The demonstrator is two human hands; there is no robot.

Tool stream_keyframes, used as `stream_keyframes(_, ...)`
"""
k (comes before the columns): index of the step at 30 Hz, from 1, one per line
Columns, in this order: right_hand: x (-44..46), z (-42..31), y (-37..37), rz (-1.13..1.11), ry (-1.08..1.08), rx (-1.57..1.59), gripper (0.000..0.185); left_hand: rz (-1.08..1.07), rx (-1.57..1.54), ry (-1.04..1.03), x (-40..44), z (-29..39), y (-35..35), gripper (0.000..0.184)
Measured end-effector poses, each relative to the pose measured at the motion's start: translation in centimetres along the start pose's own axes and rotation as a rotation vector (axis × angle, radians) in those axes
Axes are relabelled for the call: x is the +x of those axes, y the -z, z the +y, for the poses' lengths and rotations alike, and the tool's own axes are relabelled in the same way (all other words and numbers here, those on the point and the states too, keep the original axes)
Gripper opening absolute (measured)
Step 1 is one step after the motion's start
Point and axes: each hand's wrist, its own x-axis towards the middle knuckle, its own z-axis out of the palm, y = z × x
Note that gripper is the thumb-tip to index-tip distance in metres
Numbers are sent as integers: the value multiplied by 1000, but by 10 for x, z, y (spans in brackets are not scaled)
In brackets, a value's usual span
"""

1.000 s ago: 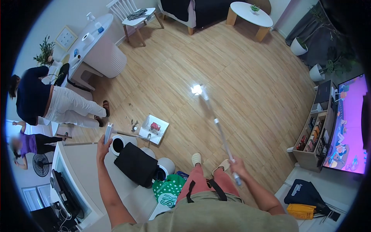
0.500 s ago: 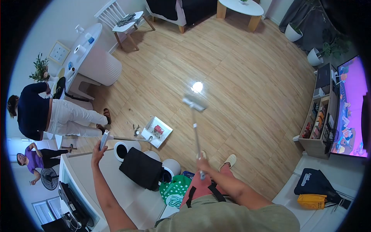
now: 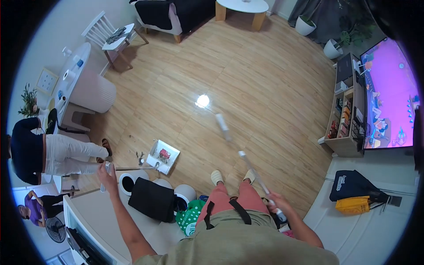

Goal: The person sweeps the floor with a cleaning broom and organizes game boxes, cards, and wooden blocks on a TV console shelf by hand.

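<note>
My left hand [image 3: 107,177] is wrapped around the white grip of a long-handled dustpan [image 3: 173,153]. The pan rests on the floor with a red scrap and some loose debris inside. Beside the pan lies a small pile of dark debris [image 3: 140,157]. In my right hand [image 3: 279,203] is the upper end of a broom [image 3: 258,176], whose pole slants forward and left. Its blurred white head [image 3: 223,127] is over the floor just in front of a bright light reflection, apart from the dustpan; I cannot tell if it touches the floor.
White bins [image 3: 185,193], a black cloth [image 3: 152,199] and a green dotted bag [image 3: 191,215] stand close on my left. One person [image 3: 66,150] leans at the white table [image 3: 81,66]; another [image 3: 37,207] stands farther back. A TV cabinet [image 3: 342,110] lines the right side.
My right hand has swung to the right with the broom, and its pole now slants. The view has turned right, shifting the room leftward. My left hand still holds the dustpan.
</note>
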Motion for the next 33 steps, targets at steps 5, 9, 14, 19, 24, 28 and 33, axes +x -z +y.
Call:
stream_keyframes(5,53,-12,43,266,75,6,38,-48,-614,-238,-57,95,-50,27)
stream_keyframes(9,92,25,-1,119,152,-306,25,-191,-718,-257,-105,173,-74,20)
stream_keyframes(14,152,56,-79,-537,158,-44,29,-272,-858,-260,-124,230,-62,17)
stream_keyframes(19,139,-8,-74,-934,66,250,5,-213,-813,-238,-110,236,-68,12)
stream_keyframes(24,88,-27,-67,-669,144,-67,20,-438,-702,-90,-85,244,-62,19)
stream_keyframes(28,26,-52,-59,-379,58,-97,41,-378,-598,-85,-78,255,-76,16)
stream_keyframes(33,15,-113,26,45,210,8,39,-334,-677,-76,-65,274,-87,27)
